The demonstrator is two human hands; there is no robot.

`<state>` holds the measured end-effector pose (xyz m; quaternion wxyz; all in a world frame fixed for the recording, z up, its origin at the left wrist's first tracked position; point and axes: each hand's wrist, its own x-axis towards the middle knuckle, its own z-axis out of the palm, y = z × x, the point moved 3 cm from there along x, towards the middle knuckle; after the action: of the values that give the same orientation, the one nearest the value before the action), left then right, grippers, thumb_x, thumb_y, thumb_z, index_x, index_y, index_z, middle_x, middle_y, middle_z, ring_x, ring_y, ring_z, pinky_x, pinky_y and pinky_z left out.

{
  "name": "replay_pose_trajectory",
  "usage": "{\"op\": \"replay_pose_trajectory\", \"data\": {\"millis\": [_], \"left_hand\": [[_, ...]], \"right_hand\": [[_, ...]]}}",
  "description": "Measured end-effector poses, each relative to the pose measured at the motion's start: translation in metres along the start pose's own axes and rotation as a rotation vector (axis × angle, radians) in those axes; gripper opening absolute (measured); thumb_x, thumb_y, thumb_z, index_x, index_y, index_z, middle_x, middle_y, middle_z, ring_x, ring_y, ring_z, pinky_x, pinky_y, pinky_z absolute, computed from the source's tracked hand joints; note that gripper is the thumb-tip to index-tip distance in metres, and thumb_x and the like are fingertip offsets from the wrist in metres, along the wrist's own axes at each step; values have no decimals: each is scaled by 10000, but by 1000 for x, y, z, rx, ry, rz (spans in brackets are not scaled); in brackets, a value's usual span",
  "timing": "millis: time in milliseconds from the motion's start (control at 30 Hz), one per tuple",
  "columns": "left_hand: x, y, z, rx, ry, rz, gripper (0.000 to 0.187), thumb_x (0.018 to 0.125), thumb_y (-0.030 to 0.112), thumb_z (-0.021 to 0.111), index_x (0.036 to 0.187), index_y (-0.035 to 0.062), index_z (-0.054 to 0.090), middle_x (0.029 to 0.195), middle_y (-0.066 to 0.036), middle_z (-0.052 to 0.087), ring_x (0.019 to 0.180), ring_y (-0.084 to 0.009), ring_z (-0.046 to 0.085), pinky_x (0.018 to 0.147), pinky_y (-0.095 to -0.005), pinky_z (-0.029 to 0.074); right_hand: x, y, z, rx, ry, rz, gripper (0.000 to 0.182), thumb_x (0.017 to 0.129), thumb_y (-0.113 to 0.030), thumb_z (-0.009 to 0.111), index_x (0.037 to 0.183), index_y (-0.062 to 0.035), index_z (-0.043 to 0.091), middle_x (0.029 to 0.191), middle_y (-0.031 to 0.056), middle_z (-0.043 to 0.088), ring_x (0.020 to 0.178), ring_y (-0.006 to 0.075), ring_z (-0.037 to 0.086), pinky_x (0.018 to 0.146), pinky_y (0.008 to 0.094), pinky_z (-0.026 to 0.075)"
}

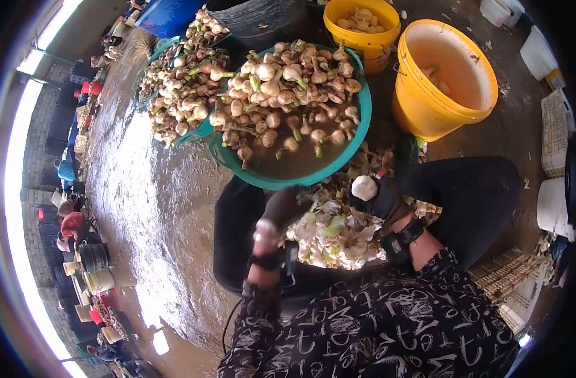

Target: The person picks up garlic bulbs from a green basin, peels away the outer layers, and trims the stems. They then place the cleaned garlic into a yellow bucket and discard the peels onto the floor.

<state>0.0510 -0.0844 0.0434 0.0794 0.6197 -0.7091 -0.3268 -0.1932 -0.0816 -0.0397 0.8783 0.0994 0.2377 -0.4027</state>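
Observation:
My right hand (387, 200), in a dark glove, is closed around a peeled white garlic bulb (364, 188). A small red bit (380, 174) shows at its fingers, too small to name. To the left, my left hand (285, 206), also gloved, is smeared by motion, so its fingers and anything in them cannot be made out. Between and below the hands lies a heap of pale peelings (338, 236). Just beyond them stands a green tub (282, 184) of murky water, piled with unpeeled garlic bulbs (272, 85).
A second green tub of garlic (181, 104) adjoins at the left. Beyond and right stand a yellow bucket with bulbs inside (445, 82), another yellow bucket (363, 44) and a black tub (256, 25). Crates (555, 132) line the right; people sit far left across wet floor (143, 220).

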Motion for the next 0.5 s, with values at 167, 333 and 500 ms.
{"op": "replay_pose_trajectory", "data": {"millis": [167,333,500], "left_hand": [[112,-18,29,-25,187,-71,464,792,466,563,982,48,628,939,-220,628,877,-379,592,766,-423,475],[167,-31,67,-41,285,-141,508,753,415,587,1025,-14,609,944,-208,638,864,-374,603,764,-426,473],[138,-22,44,-440,160,-152,283,767,296,594,918,72,678,828,-178,647,759,-321,632,681,-387,497]], "right_hand": [[-25,-43,82,-439,-85,-640,516,896,-443,459,1168,-5,448,1146,173,537,1028,336,556,907,433,480],[-32,-91,92,-326,-19,-523,573,907,-489,420,1282,-58,390,1111,131,572,944,272,596,883,446,464],[1,-40,28,-691,280,-397,464,873,-421,538,1213,-112,470,883,45,609,755,154,614,631,298,511]]}}
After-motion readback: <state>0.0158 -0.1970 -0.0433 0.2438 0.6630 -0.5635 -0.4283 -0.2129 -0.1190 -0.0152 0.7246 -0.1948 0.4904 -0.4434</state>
